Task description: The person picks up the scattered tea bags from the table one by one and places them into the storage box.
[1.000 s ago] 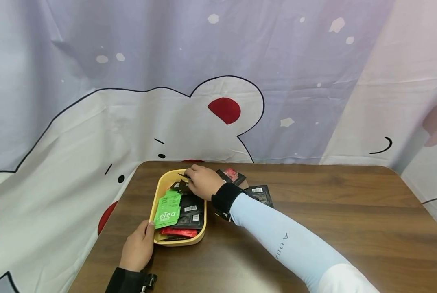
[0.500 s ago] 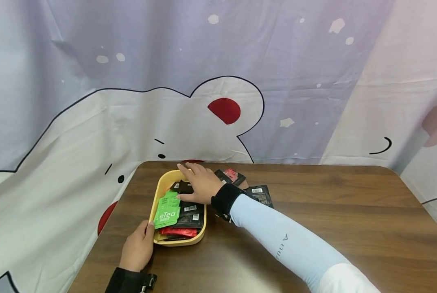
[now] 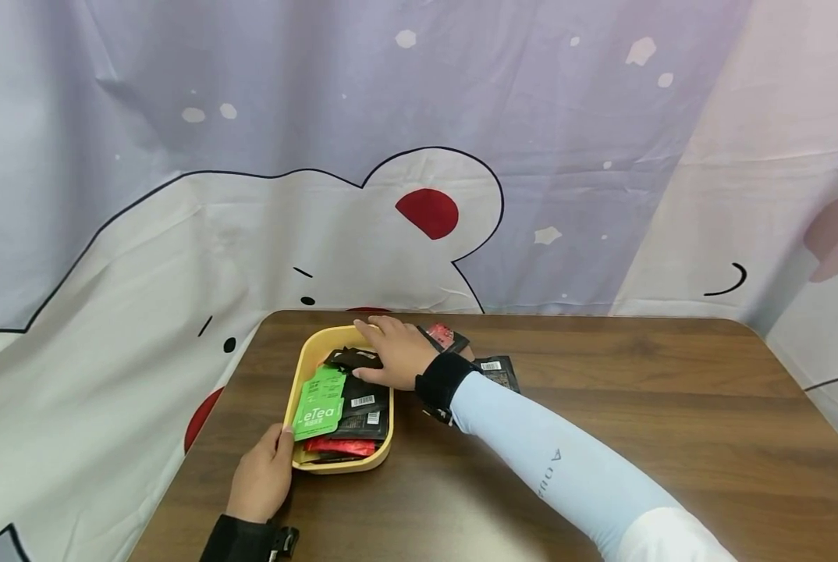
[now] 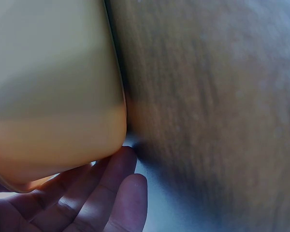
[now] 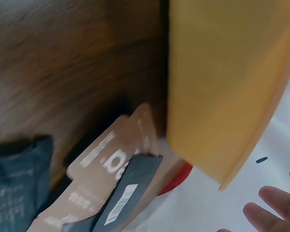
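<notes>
A yellow plastic basket (image 3: 342,468) sits toward the table's left side. Inside lie a green tea packet (image 3: 319,406), several black sachets (image 3: 365,396) and a red packet (image 3: 342,446). My left hand (image 3: 260,478) grips the basket's near left corner, thumb at the rim; in the left wrist view its fingers (image 4: 128,193) lie along the outer wall. My right hand (image 3: 401,355) is spread over the basket's far right rim, holding nothing visible. Its fingertips (image 5: 268,193) show past the basket wall in the right wrist view.
Right of the basket lie a black packet with a red patch (image 3: 442,336), a black sachet (image 3: 501,373) and a brown packet (image 5: 94,162), partly covered by my right arm. Brown wooden table (image 3: 637,406) extends rightward. A printed curtain (image 3: 250,226) hangs behind.
My right hand has let go of a dark packet at the basket's far end, spread its fingers and shifted slightly right. The left hand keeps its hold on the basket.
</notes>
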The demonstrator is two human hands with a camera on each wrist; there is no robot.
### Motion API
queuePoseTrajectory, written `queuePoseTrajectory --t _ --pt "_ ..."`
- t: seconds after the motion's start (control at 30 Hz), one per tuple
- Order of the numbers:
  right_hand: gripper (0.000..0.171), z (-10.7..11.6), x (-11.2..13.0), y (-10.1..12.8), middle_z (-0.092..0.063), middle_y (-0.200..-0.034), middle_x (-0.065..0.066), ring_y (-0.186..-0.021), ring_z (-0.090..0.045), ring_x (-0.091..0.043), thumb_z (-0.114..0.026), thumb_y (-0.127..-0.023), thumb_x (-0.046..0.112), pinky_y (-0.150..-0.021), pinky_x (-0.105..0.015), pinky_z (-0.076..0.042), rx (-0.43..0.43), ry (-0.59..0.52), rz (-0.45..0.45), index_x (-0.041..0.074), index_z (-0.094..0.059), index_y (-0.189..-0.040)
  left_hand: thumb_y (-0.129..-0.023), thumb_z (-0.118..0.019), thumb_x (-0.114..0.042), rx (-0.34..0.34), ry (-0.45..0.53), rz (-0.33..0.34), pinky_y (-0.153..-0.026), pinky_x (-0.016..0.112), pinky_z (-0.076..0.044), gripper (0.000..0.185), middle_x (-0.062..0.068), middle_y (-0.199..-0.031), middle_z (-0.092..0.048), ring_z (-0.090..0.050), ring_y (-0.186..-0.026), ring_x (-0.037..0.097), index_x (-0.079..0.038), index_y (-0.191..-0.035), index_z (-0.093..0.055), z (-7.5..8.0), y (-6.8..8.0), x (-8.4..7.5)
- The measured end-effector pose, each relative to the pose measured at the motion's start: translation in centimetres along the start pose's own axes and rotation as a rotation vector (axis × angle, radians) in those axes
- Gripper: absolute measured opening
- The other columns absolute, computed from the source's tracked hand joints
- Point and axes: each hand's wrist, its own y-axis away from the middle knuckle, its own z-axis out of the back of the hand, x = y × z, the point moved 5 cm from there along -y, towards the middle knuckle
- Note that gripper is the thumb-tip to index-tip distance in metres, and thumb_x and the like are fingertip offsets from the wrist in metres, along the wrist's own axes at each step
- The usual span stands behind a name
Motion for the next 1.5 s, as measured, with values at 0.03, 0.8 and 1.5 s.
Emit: queuePoseTrajectory --t 0.03,0.8,1.5 --pt "0.084 0.0 -0.3 0.1 -0.035 -0.162 -0.009 -0.150 -0.035 -0.026 -0.056 -0.095 0.064 -0.120 -0.047 -0.033 -0.002 -0.002 -0.001 0.025 -0.022 -0.162 -0.111 -0.030 -0.037 0.000 -0.002 0.002 -0.075 0.038 -0.045 0.051 0.017 -0.119 -0.063 -0.055 -0.090 0.024 -0.001 -0.142 -0.049 0.0 0.0 0.0" --pt "0.077 -1.4 -12.3 9.8 -0.046 -0.152 -0.020 -0.141 -0.044 -0.038 -0.066 -0.093 0.051 -0.116 -0.056 -0.034 0.000 0.016 -0.037 0.011 -0.042 -0.154 -0.111 -0.030 -0.038 0.004 -0.009 0.008 -0.074 0.038 -0.043 0.051 0.016 -0.115 -0.062 -0.055 -0.090 0.025 -0.002 -0.139 -0.050 0.0 -0.2 0.2" --pt "0.076 -2.8 -11.1 12.8 -0.055 -0.142 -0.013 -0.134 -0.051 -0.033 -0.067 -0.090 0.057 -0.111 -0.053 -0.041 0.016 0.017 0.055 0.012 -0.050 -0.148 -0.111 -0.029 -0.038 -0.003 -0.018 -0.006 -0.075 0.040 -0.045 0.051 0.017 -0.116 -0.063 -0.055 -0.089 0.025 -0.002 -0.138 -0.051 0.1 0.0 0.1"
